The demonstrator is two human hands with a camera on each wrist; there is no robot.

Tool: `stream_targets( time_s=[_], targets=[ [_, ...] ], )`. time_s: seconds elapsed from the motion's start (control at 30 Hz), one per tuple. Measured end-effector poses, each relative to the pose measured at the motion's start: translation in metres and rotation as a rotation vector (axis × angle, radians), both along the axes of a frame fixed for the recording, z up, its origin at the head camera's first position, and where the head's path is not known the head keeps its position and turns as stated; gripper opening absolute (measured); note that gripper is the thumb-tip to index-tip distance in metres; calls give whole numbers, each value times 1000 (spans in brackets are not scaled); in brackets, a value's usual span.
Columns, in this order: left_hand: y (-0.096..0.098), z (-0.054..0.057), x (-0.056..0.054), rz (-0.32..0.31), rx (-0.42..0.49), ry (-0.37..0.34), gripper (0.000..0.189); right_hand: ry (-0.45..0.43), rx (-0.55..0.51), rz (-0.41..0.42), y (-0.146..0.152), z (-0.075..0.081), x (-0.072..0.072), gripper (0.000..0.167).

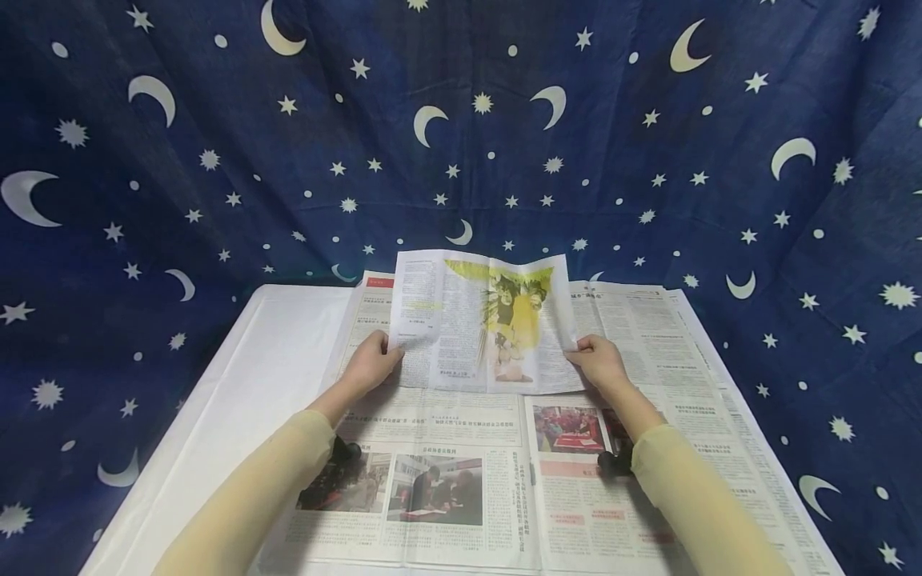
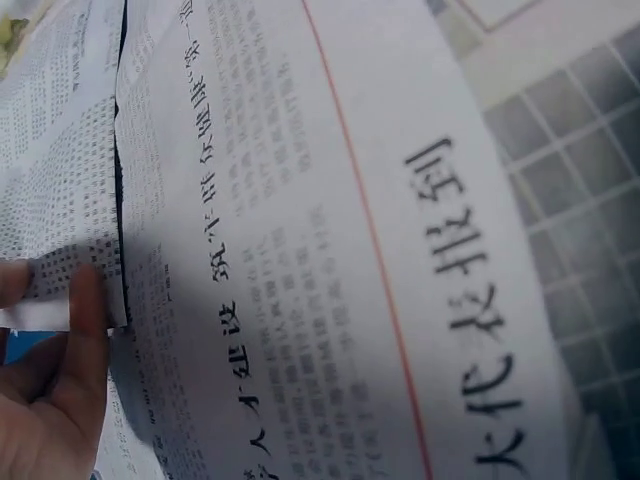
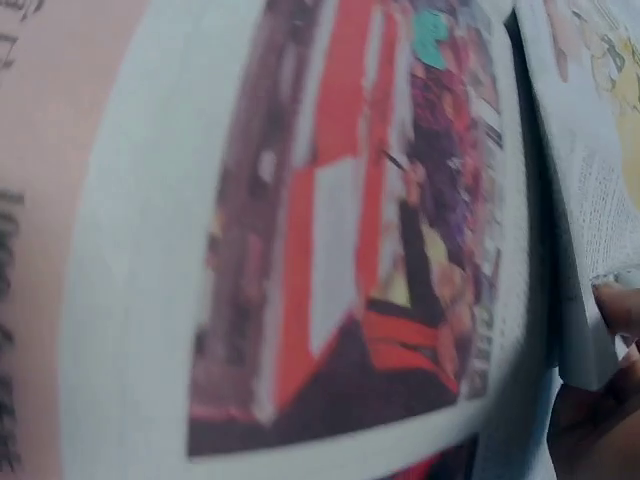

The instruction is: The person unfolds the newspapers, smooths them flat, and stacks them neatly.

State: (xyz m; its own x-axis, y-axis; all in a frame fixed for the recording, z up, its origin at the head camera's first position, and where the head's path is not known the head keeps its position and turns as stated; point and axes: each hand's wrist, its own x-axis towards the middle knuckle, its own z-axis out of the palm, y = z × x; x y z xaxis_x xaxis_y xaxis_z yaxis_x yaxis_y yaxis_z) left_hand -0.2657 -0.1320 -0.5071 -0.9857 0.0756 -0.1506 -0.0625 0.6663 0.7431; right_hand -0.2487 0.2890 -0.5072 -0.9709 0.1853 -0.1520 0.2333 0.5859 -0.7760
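Observation:
A creased printed sheet of paper with text and a yellow-green picture is held up over the table, its folds showing as vertical lines. My left hand pinches its lower left edge between thumb and fingers. On the opposite side, my right hand pinches the lower right edge. The left wrist view shows the left thumb and fingers at a corner of the sheet. In the right wrist view, the right hand grips the sheet's edge, partly cut off by the frame.
Spread newspapers with photos lie under the sheet and both forearms. A white table surface shows at the left. Behind the table hangs a dark blue curtain with moons and stars.

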Motion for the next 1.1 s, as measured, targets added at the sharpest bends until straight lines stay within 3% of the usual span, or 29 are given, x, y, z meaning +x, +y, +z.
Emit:
stream_targets(
  time_s=[0.27,0.37,0.53,0.7,0.9,1.1],
  targets=[
    [-2,1,1,11,90,-6,27,61,-42,62,9,4,2,20],
    [-4,0,1,16,100,-7,27,75,-94,78,12,2,3,26],
    [-7,0,2,-1,113,-10,29,65,-184,82,16,2,7,49],
    [-9,1,3,-29,157,-15,33,61,-245,76,17,4,10,45],
    [-14,2,5,-75,266,-28,38,119,-243,64,18,8,15,41],
    [-19,0,8,-136,420,-28,51,123,-215,138,23,9,23,45]
  ],
)
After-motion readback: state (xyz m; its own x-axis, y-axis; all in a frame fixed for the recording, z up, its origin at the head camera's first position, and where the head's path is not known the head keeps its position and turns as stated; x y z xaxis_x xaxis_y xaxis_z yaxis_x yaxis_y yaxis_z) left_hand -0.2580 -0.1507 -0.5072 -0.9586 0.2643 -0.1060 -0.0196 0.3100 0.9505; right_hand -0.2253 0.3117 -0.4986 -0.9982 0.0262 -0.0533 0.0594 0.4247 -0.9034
